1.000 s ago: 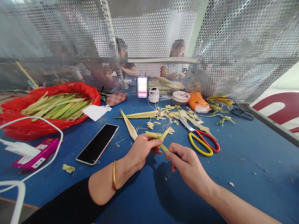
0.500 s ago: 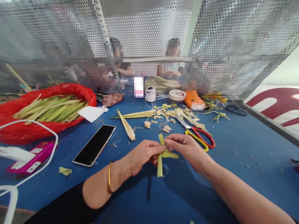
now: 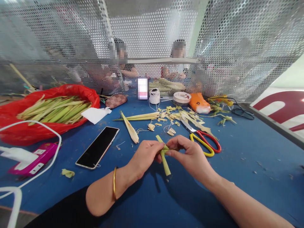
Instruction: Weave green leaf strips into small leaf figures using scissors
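My left hand and my right hand meet over the blue table, both pinched on a folded green leaf strip. The strip runs from above my fingers down to the tabletop, its lower end near the table. A gold bangle sits on my left wrist. Red-and-yellow scissors lie just right of my right hand. A black phone lies left of my left hand.
A red bag of green leaves sits at the left, a pink power bank with white cable nearer me. Leaf scraps, a thread spool, a tape roll and an orange object lie behind. Perforated metal screens enclose the table; people sit beyond.
My hands have turned the leaf strip: its long end now points down and to the right towards the table, and the short crosswise piece is tucked between my fingers.
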Demonstrator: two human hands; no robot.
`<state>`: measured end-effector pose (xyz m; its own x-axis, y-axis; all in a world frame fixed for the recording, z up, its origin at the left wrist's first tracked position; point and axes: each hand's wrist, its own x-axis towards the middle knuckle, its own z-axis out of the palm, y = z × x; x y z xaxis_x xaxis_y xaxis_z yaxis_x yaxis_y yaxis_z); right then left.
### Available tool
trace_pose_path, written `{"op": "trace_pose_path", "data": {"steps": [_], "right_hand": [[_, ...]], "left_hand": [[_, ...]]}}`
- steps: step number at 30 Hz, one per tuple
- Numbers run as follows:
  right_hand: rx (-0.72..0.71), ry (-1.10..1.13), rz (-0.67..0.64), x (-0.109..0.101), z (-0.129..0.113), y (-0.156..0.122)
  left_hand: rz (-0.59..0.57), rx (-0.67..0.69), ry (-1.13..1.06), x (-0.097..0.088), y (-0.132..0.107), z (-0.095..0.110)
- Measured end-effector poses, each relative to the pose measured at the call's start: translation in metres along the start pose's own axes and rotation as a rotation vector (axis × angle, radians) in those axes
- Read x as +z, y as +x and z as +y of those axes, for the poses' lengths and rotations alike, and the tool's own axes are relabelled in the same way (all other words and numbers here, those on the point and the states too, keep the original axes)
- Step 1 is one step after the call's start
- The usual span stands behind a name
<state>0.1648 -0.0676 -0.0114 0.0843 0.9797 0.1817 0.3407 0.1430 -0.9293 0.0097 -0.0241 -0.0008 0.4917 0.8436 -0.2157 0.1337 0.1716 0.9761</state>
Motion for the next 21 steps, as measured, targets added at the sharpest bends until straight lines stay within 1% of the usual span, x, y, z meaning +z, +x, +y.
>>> {"op": "trace_pose_path", "data": {"steps": [6,10,13,17,21], "right_hand": [[0.064,0.089,-0.042,0.0007,-0.0024,0.0008],[0.069,0.137,-0.066,0.0006,-0.0027,0.0012],[0.053,0.113,-0.084,-0.0003,-0.0024,0.0014],[0.035,0.072,-0.099,-0.0018,-0.0021,0.0008],[-0.009,0.012,-0.088,-0.0011,-0.0033,-0.0004]], "left_hand": [[0.015,0.015,0.051,0.0004,-0.0007,-0.0004],[-0.028,0.027,0.075,-0.0016,0.0008,-0.0010],[-0.018,0.023,0.078,-0.0012,0.0007,-0.0005],[0.042,0.013,0.074,0.0020,-0.0002,-0.0019],[0.047,-0.007,0.040,0.0046,-0.0002,-0.0051]]}}
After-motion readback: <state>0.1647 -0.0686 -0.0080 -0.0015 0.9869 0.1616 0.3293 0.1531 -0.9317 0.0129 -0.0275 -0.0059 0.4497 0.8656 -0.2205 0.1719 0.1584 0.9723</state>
